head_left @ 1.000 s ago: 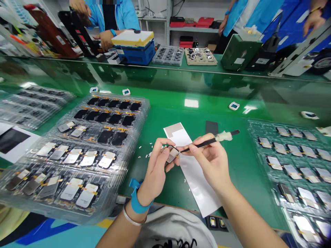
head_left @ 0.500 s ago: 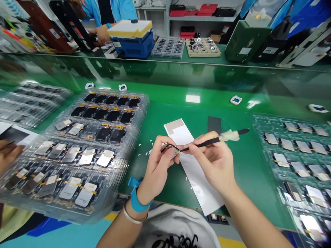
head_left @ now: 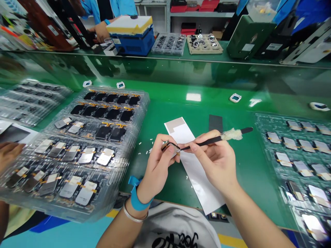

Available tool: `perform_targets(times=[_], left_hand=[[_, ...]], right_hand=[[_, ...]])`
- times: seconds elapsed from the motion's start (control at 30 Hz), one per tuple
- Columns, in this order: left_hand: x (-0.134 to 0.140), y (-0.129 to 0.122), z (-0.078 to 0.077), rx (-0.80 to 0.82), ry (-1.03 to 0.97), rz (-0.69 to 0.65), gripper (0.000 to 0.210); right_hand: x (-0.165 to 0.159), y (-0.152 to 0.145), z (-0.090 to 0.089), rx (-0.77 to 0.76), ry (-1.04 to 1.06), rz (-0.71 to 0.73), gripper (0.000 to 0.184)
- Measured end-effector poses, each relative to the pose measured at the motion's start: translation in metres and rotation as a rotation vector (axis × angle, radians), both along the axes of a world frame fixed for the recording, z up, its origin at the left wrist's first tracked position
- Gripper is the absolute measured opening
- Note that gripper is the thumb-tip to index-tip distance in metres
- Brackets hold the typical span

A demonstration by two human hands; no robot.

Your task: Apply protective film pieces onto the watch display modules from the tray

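Note:
Pinched between the fingers of my left hand (head_left: 156,168) is a small display module (head_left: 176,151), its black rim towards the top and a pale face partly covered by my thumb. My right hand (head_left: 218,162) grips black tweezers (head_left: 210,141) with a whitish wrapping around the rear part. The tweezers' tip meets the module's right edge; whatever it touches there is too small to make out. Under both hands lies a long white sheet (head_left: 199,179) with a beige patch at its far end. A dark grey pad (head_left: 215,123) lies just beyond my right hand.
Left stands a stack of clear trays (head_left: 89,132) with several display modules; another such tray (head_left: 263,120) is at right. Tiny white scraps (head_left: 140,143) dot the green mat. White frames (head_left: 235,98) lie along the back ledge. A co-worker's hand (head_left: 10,153) shows at far left.
My view has shifted slightly. My hands keep nearly the same pose, with the tweezers still at the module's edge. The co-worker's hand at far left has moved a little.

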State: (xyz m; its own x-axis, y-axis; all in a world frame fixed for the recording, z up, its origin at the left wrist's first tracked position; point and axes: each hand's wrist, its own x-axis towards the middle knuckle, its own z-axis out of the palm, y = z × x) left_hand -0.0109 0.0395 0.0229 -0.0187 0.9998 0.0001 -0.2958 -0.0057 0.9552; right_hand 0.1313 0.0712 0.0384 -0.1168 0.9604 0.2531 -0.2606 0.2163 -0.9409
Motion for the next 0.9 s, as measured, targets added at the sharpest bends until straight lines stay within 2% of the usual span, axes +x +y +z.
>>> perform_targets(times=[0.9], left_hand=[[-0.0006,0.0000,-0.0027,-0.056,-0.096,-0.019,0.011]], right_hand=[[-0.0018,-0.0002,-0.0016,0.011,0.041,0.007,0.009]])
